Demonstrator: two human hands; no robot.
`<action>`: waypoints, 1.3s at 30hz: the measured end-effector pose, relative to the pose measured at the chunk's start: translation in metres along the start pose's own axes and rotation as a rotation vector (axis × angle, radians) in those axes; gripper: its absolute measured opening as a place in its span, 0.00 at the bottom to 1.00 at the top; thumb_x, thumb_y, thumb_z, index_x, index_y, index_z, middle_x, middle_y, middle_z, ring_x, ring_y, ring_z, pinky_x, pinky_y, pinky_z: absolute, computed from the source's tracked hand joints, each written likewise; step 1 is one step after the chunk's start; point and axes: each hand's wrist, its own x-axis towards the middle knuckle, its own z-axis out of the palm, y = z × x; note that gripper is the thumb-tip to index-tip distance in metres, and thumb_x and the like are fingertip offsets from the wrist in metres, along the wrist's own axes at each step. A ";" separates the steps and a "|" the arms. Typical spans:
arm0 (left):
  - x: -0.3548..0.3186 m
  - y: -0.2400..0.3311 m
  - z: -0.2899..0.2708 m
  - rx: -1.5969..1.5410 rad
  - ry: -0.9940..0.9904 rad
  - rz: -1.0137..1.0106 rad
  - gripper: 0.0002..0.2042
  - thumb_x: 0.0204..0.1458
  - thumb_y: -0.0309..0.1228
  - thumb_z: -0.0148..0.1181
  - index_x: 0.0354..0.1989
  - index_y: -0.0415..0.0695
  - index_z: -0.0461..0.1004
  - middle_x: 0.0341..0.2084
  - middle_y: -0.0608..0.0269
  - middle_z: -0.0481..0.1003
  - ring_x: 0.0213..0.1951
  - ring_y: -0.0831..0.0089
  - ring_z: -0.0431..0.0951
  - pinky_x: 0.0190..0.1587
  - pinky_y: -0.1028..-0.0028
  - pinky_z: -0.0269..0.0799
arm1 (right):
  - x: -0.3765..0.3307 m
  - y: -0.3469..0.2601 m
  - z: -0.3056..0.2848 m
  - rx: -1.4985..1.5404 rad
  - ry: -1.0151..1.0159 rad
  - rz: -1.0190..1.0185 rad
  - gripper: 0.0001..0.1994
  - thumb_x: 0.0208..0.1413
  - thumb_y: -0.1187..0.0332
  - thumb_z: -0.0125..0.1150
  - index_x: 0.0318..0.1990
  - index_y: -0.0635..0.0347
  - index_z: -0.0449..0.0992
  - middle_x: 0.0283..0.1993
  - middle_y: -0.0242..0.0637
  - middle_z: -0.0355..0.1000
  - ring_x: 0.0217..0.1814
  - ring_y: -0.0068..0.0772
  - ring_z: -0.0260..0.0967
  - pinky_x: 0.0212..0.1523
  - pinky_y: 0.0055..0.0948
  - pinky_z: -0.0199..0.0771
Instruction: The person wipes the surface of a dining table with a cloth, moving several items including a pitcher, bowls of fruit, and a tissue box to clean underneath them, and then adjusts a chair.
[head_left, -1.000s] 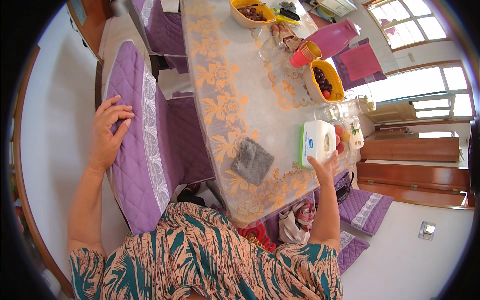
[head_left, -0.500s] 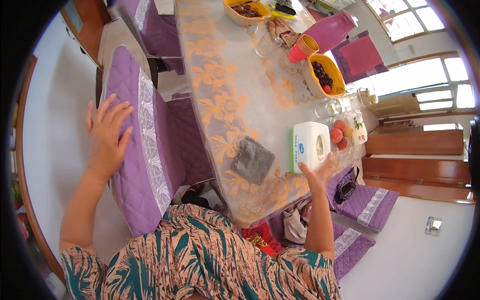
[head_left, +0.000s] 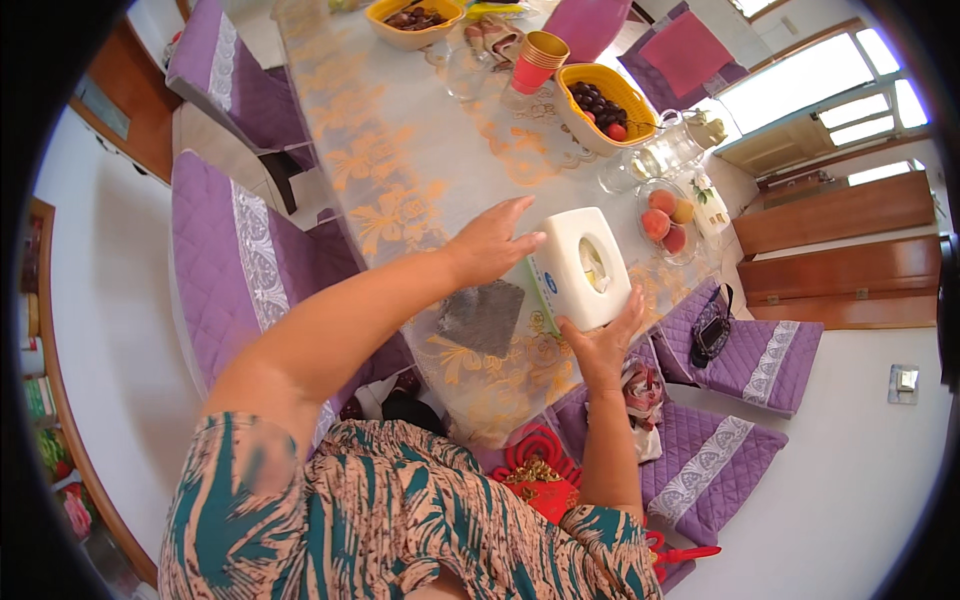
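Observation:
A white tissue box (head_left: 584,268) with a green lower edge and an oval opening is at the near part of the table. My right hand (head_left: 604,350) grips its near end, thumb on one side and fingers round the other. My left hand (head_left: 490,245) reaches over the table to the box's left side, thumb and fingers apart. Its fingertips come close to the box; whether they touch it I cannot tell. A folded grey cloth (head_left: 482,320) lies on the table just below my left wrist.
Beyond the box, the patterned table (head_left: 340,110) holds a glass bowl of peaches (head_left: 662,222), a glass pitcher (head_left: 668,152), a yellow basket of dark fruit (head_left: 605,108) and stacked paper cups (head_left: 538,62). Purple-covered chairs (head_left: 215,270) stand at the left and right.
My left hand has left the chair back and swung right across the table to the tissue box. My right hand has closed round the box's near end. The view has shifted.

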 end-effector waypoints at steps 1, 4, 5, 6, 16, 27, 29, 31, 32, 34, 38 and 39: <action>0.012 -0.005 0.013 -0.002 0.001 -0.017 0.33 0.60 0.44 0.53 0.67 0.33 0.55 0.65 0.42 0.60 0.65 0.53 0.62 0.67 0.64 0.56 | -0.003 0.000 0.000 0.064 -0.008 0.041 0.61 0.34 0.60 0.78 0.72 0.62 0.38 0.71 0.60 0.42 0.74 0.60 0.40 0.71 0.50 0.44; 0.038 -0.020 0.040 -0.054 0.013 -0.086 0.33 0.60 0.46 0.52 0.67 0.33 0.55 0.65 0.41 0.59 0.65 0.53 0.62 0.66 0.64 0.56 | -0.007 -0.001 0.005 0.238 -0.001 0.121 0.61 0.35 0.63 0.77 0.72 0.60 0.35 0.71 0.60 0.43 0.73 0.58 0.45 0.70 0.48 0.48; 0.044 -0.022 0.045 -0.101 0.016 -0.119 0.33 0.60 0.46 0.52 0.66 0.33 0.57 0.63 0.40 0.61 0.64 0.52 0.63 0.66 0.64 0.57 | -0.008 -0.002 0.007 0.294 0.010 0.144 0.62 0.35 0.64 0.77 0.73 0.60 0.34 0.71 0.59 0.44 0.72 0.57 0.46 0.70 0.46 0.49; 0.049 -0.024 0.049 -0.148 0.020 -0.153 0.32 0.59 0.46 0.52 0.65 0.34 0.58 0.62 0.39 0.63 0.64 0.50 0.64 0.65 0.64 0.58 | -0.010 -0.002 0.009 0.351 0.020 0.165 0.62 0.36 0.65 0.76 0.73 0.60 0.32 0.70 0.59 0.45 0.72 0.56 0.48 0.70 0.44 0.50; 0.051 -0.028 0.051 -0.244 -0.160 -0.262 0.28 0.59 0.50 0.53 0.58 0.38 0.68 0.48 0.47 0.76 0.51 0.60 0.76 0.55 0.66 0.69 | -0.024 0.007 0.025 0.791 0.011 0.336 0.64 0.37 0.78 0.72 0.72 0.55 0.21 0.73 0.46 0.41 0.72 0.45 0.50 0.70 0.39 0.55; 0.045 -0.018 0.051 -0.236 -0.148 -0.287 0.31 0.57 0.52 0.56 0.58 0.37 0.66 0.48 0.45 0.75 0.50 0.57 0.76 0.53 0.65 0.71 | -0.037 0.020 0.027 0.817 -0.070 0.495 0.61 0.38 0.83 0.70 0.73 0.55 0.28 0.69 0.44 0.50 0.68 0.41 0.57 0.63 0.37 0.66; 0.044 -0.023 0.053 -0.273 -0.130 -0.281 0.31 0.57 0.52 0.56 0.57 0.37 0.66 0.48 0.45 0.75 0.50 0.58 0.76 0.53 0.66 0.71 | -0.038 0.020 0.028 0.843 -0.056 0.465 0.60 0.38 0.83 0.69 0.73 0.54 0.29 0.68 0.44 0.52 0.67 0.40 0.58 0.62 0.35 0.66; 0.046 -0.027 0.054 -0.297 -0.133 -0.289 0.31 0.57 0.52 0.56 0.57 0.37 0.66 0.49 0.46 0.74 0.51 0.59 0.76 0.54 0.66 0.70 | -0.040 0.028 0.032 0.874 -0.022 0.389 0.60 0.38 0.84 0.69 0.74 0.54 0.29 0.68 0.44 0.53 0.66 0.38 0.59 0.62 0.34 0.66; 0.047 -0.026 0.052 -0.302 -0.146 -0.305 0.31 0.57 0.52 0.55 0.58 0.37 0.65 0.49 0.46 0.74 0.51 0.60 0.75 0.54 0.66 0.69 | -0.040 0.028 0.032 0.889 -0.025 0.406 0.60 0.38 0.84 0.69 0.74 0.54 0.29 0.67 0.44 0.53 0.66 0.38 0.59 0.62 0.34 0.66; 0.048 -0.024 0.050 -0.313 -0.160 -0.358 0.30 0.58 0.52 0.55 0.58 0.38 0.65 0.50 0.48 0.73 0.53 0.62 0.73 0.56 0.66 0.67 | -0.039 0.028 0.034 0.922 -0.026 0.441 0.60 0.38 0.84 0.69 0.74 0.54 0.29 0.67 0.43 0.53 0.66 0.38 0.59 0.63 0.34 0.65; 0.054 -0.011 0.046 -0.307 -0.209 -0.415 0.30 0.59 0.53 0.53 0.60 0.41 0.63 0.53 0.55 0.70 0.57 0.67 0.66 0.62 0.64 0.58 | -0.038 0.026 0.034 0.900 0.041 0.421 0.60 0.35 0.83 0.69 0.74 0.58 0.31 0.66 0.42 0.53 0.64 0.37 0.59 0.64 0.33 0.64; 0.055 -0.007 0.046 -0.293 -0.209 -0.422 0.30 0.59 0.53 0.53 0.61 0.41 0.63 0.53 0.55 0.70 0.58 0.67 0.66 0.63 0.65 0.57 | -0.039 0.032 0.037 0.829 0.070 0.382 0.60 0.34 0.80 0.71 0.74 0.59 0.33 0.64 0.43 0.54 0.62 0.38 0.59 0.63 0.33 0.64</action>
